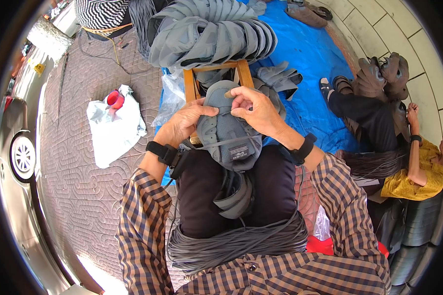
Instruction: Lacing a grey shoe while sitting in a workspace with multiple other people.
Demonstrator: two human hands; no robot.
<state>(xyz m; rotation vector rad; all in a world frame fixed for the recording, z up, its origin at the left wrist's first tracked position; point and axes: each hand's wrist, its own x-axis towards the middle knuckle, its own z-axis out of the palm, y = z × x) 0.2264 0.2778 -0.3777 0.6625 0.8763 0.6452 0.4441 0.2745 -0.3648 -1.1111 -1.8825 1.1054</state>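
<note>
Got the grey shoe upper (233,129) up over my lap, nr the wooden frame (189,87). L hand (189,118) pinches its edge, thumb on top. R hand (256,110) is curled at the other edge, tbh can't tell what it's pinching. Dark cords (236,246) across my lap btw.

A shoe upper (236,130) is held in the left hand (185,119) above the lap (199,204), with the right hand (262,113) placed over its right side and a bundle of cords (241,246) laid nearer the torso. In front, a stool (188,86) is placed, with a row of stacked uppers (206,42) set at its far end and a tarp (325,54) spread on both sides. To the left, a bag (108,140) is laid on the pavement (69,157); to the right, a co-worker (411,177) is seated.
</note>
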